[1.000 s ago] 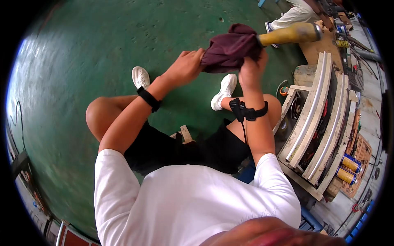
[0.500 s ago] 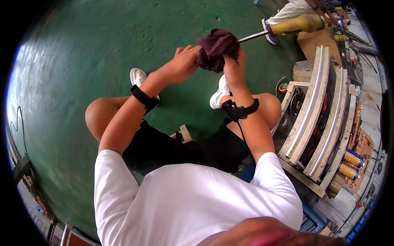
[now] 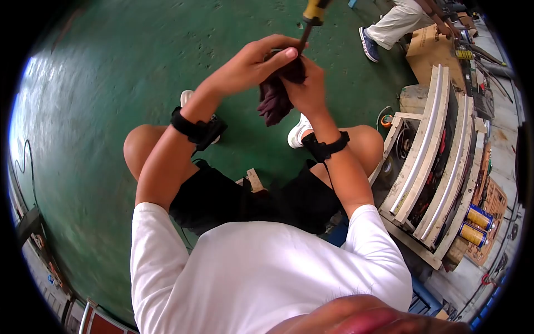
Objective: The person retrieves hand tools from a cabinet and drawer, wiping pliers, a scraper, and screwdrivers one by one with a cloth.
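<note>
A dark maroon cloth (image 3: 275,103) is bunched between my two hands and hangs down below them. My left hand (image 3: 250,64) comes from the left, its thumb laid over the cloth and its fingers closed round the top. From the right, my right hand (image 3: 307,89) grips the cloth's other side. Out of the cloth rises the dark shaft of a screwdriver, with its yellow and black handle (image 3: 315,12) pointing up and cut off by the frame's top edge. The shaft's lower end is hidden in the cloth and hands.
A wooden frame (image 3: 420,150) with curved rails stands at the right, beside two yellow-and-blue cans (image 3: 473,234) on a bench. At the top right, a person in light trousers (image 3: 397,25) is beside a cardboard box (image 3: 434,50). A wooden piece (image 3: 254,180) lies between my legs.
The screwdriver has swung from pointing right to pointing up. My left hand has moved up and over the cloth, and the cloth now hangs lower.
</note>
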Demonstrator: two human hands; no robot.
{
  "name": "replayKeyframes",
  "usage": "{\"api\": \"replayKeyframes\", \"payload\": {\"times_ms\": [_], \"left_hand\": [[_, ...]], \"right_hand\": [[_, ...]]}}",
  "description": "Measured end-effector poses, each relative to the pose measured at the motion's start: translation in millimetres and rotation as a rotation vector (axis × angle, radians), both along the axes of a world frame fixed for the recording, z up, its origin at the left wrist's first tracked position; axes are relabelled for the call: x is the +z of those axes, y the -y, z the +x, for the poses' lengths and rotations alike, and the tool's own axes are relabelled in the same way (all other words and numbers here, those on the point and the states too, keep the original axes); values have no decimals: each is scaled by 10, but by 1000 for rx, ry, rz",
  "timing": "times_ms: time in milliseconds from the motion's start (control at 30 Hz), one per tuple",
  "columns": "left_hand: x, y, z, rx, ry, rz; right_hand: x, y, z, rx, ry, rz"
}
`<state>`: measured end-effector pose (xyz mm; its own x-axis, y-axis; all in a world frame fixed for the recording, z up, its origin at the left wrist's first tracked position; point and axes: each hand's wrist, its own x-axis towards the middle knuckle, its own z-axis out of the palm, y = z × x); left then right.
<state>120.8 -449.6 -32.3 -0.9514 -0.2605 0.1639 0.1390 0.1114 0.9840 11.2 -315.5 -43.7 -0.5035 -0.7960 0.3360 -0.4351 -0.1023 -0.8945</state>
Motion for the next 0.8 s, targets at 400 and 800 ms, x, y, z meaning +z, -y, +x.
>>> {"api": "replayKeyframes", "payload": {"times_ms": [400,800], "left_hand": [[91,176,-41,308,-402,120],[-93,1066,600,855,-188,-110]], "right_hand": [[-435,66,-179,268,-335,329],[-755,-152,-808,-113,-97,362]]}}
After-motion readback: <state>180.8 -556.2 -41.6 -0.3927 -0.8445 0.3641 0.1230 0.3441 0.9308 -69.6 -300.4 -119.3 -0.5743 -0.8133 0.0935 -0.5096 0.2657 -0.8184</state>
